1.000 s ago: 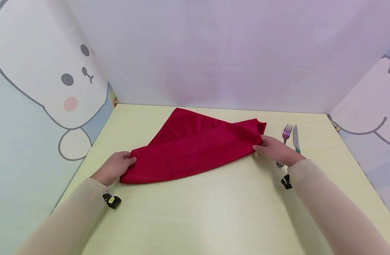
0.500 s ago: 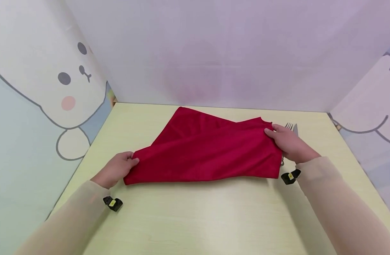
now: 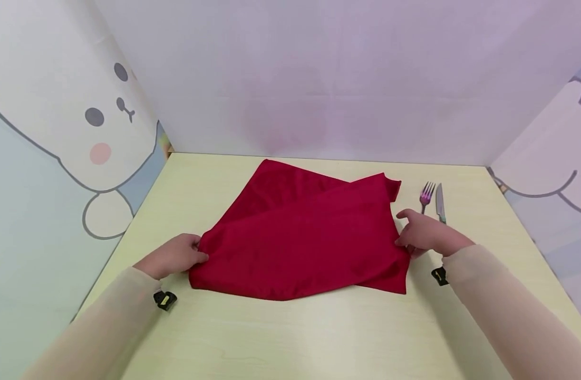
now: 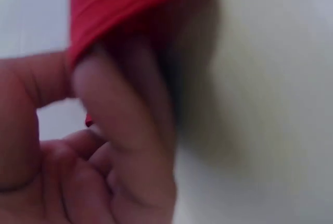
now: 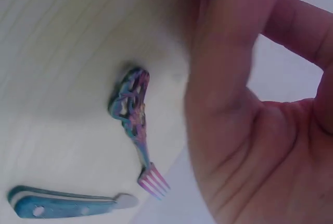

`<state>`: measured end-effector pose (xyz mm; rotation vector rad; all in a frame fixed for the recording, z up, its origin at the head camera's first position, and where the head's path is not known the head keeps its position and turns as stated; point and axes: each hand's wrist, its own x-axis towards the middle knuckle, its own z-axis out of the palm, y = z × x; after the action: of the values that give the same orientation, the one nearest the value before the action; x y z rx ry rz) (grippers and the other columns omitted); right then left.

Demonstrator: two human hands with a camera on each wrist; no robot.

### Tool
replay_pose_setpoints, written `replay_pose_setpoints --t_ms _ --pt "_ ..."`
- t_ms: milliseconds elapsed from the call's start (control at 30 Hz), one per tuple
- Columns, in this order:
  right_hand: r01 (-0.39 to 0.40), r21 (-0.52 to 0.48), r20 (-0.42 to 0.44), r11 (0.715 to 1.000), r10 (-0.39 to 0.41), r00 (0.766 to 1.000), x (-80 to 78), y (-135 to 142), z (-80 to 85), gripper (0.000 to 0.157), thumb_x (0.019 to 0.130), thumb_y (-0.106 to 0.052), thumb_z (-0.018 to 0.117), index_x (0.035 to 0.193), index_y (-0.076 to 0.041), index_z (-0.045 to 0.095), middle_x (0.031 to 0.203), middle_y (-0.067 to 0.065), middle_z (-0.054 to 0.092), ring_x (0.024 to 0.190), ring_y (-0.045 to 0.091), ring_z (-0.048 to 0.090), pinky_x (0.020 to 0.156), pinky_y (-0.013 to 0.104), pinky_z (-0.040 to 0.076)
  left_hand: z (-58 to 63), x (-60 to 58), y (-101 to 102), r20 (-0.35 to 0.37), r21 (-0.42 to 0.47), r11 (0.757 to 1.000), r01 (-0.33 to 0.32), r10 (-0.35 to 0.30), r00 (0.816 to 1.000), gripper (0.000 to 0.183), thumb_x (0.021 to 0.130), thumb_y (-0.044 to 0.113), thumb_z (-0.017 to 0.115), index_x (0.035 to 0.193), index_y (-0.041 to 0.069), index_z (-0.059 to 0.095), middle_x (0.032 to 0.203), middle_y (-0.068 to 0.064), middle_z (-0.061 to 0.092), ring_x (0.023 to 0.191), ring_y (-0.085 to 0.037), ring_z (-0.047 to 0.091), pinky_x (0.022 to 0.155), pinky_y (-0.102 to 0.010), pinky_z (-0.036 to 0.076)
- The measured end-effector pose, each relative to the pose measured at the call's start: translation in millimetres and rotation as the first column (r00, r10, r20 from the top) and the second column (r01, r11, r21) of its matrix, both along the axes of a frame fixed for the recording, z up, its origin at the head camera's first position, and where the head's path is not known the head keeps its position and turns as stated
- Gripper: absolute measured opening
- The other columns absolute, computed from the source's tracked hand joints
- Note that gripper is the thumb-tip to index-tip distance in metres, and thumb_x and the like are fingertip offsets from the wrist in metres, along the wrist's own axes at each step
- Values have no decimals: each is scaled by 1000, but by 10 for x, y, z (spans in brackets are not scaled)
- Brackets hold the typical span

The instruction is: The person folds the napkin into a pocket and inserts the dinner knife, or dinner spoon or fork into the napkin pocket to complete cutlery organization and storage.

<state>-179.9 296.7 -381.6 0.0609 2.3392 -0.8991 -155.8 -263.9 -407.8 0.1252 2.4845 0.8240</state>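
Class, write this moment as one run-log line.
left hand: holds red cloth | right hand: at cloth's right edge, grip unclear | fork, knife: on table

- The head view looks forward and down over the table [image 3: 271, 338], far enough back to show both sleeves [image 3: 100, 316] and the pale backdrop [image 3: 319, 79]
- The left wrist view faces the left hand [image 3: 172, 256] from very near, sharing it and the red cloth [image 3: 295, 237] with the head view
- The right wrist view looks closely past the right hand [image 3: 427, 233], sharing the fork [image 5: 136, 114] and knife [image 5: 65, 204] with the head view
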Motion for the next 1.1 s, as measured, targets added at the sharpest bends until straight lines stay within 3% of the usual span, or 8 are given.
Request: replay_pose_setpoints --t_ms 133,267,433,533,667,867,967,1100 --pt "-76 164 -164 983 104 981 9 -61 15 71 92 -11 75 145 13 33 98 21 63 79 28 62 72 42 57 54 -82 16 -24 -85 996 8 -10 1000 26 97 30 68 90 7 58 72 -4 57 67 -19 53 65 -35 43" --pt "-148 297 -329 943 246 912 44 -163 -27 64 87 -17 83 137 9 52 120 26 59 105 39 59 83 50 58 104 -222 70 -146 -192 981 1 -30 989 28 99 31 66 103 4 63 80 -5 62 73 -21 56 69 -38 47" --pt "-278 331 -383 902 398 834 108 -285 -124 67 86 -21 86 140 4 55 135 23 54 124 43 52 97 55 53 158 -439 241 -291 -238 970 40 -111 950 28 100 26 64 115 1 64 96 -9 65 83 -25 60 79 -44 51" --pt "-326 360 -376 874 455 807 137 -339 -181 69 87 -22 85 143 4 54 141 24 52 129 45 48 102 57 49 181 -561 367 -319 -234 967 103 -176 931 29 101 22 64 121 2 65 109 -12 66 97 -29 61 90 -48 52" --pt "-335 369 -354 867 464 812 173 -368 -236 74 88 -26 84 147 3 50 147 25 47 134 47 44 103 57 48 183 -721 535 -317 -265 946 186 -268 910 37 103 19 62 135 1 61 132 -17 61 123 -34 56 108 -52 45" --pt "-327 360 -340 874 449 826 224 -357 -281 86 87 -32 84 155 -2 42 157 27 37 142 50 35 103 58 48 69 -996 745 -304 -340 882 327 -432 849 46 104 10 53 149 2 51 152 -16 50 143 -35 43 118 -48 33" --pt "-328 360 -345 873 451 823 236 -356 -288 85 88 -33 83 156 -2 41 159 28 34 144 51 33 104 58 47 12 -1067 800 -232 -353 860 368 -462 856 50 105 9 47 155 6 45 162 -12 39 151 -33 33 121 -47 28" --pt "-330 356 -346 874 451 822 242 -351 -281 84 89 -33 83 155 -2 42 159 28 33 144 52 31 104 58 47 -25 -1081 818 -156 -348 855 384 -457 876 53 105 8 44 158 8 42 167 -14 28 154 -34 23 122 -49 25"
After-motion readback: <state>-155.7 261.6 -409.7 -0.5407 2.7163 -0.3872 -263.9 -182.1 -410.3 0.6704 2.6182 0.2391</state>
